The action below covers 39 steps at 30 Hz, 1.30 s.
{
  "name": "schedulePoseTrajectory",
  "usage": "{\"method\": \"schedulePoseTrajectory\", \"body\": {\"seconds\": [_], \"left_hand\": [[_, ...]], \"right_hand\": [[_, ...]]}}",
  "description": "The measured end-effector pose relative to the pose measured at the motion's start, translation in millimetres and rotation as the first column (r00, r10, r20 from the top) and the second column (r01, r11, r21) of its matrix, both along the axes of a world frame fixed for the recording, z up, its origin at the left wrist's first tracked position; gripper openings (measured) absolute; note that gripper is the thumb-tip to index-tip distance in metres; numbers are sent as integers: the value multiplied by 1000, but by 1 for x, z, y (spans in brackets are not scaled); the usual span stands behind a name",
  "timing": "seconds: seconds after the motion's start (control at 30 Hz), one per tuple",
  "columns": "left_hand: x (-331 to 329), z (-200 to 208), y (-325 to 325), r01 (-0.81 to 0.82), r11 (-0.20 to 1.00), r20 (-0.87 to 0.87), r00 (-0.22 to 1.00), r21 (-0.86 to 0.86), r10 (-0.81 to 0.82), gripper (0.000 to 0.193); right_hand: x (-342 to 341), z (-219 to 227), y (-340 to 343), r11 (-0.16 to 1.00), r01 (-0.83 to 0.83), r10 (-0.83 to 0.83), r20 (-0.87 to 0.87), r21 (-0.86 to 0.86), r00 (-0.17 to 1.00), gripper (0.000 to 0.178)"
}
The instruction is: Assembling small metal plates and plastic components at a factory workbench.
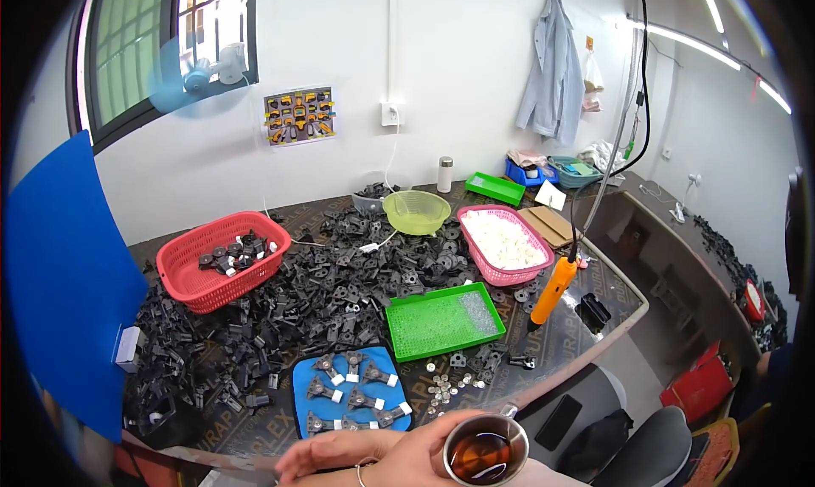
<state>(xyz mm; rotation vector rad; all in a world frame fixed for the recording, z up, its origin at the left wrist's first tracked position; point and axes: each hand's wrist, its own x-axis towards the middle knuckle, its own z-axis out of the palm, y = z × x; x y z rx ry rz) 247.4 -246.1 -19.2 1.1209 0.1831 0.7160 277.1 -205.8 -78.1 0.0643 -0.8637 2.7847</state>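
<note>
My left hand (416, 455), with a thin bracelet at its wrist, is wrapped round a metal cup (484, 418) of dark reddish-brown liquid (477, 457) at the lower edge. Across that left forearm lies my right hand (344, 447), its fingers stretched out to the left and holding nothing. Just beyond the hands, a blue mat (346, 409) bears several dark clamp-like parts with white ends (365, 399). Small round metal pieces (441, 389) lie loose to the right of the mat.
Loose black parts (314, 279) cover much of the table. Around them stand a red basket (212, 296), green tray (437, 351), yellow-green basket (416, 224) and pink basket (509, 275) of white pieces. An orange electric screwdriver (553, 292) hangs at the right.
</note>
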Motion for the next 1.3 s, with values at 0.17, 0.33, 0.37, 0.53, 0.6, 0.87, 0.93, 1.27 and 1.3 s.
{"method": "schedulePoseTrajectory", "body": {"seconds": [0.17, 0.33, 0.37, 0.53, 0.6, 0.87, 0.93, 1.27, 1.3], "left_hand": [[4, -12, 2, -31, 997, -44, 998, 67, 34, 86], [1, -19, 3, -63, 998, -44, 997, 28, 64, 86], [2, -20, 2, -65, 998, -57, 996, -21, 64, 86], [4, -6, 9, -88, 985, -156, 982, 148, 111, 85], [-12, 2, 13, -135, 979, -295, 939, 155, 176, 84], [-36, 12, 22, -266, 952, -163, 943, 154, 290, 84], [-43, 44, 25, -286, 921, -201, 918, 264, 342, 82], [-84, 86, 14, -330, 920, -160, 917, 211, 365, 86], [-84, 89, 16, -315, 912, -173, 915, 262, 366, 88]], "right_hand": [[22, -6, -1, 978, 208, -207, 116, 7, 971, 36], [37, -2, 5, 927, 372, -373, 243, 50, 895, 39], [37, -3, 5, 910, 410, -411, 268, 64, 871, 40], [39, 0, 9, 811, 564, -576, 378, 155, 725, 43], [171, -67, -64, 807, 561, -581, 423, 186, 696, 45], [136, -39, -12, 727, 604, -666, 551, 327, 503, 51], [164, -69, -3, 639, 765, -767, 134, 80, 627, 44], [253, -112, 22, -416, 4, -809, -369, 909, -458, 4], [257, -121, 22, -440, -60, -778, -413, 896, -474, 5]]}}
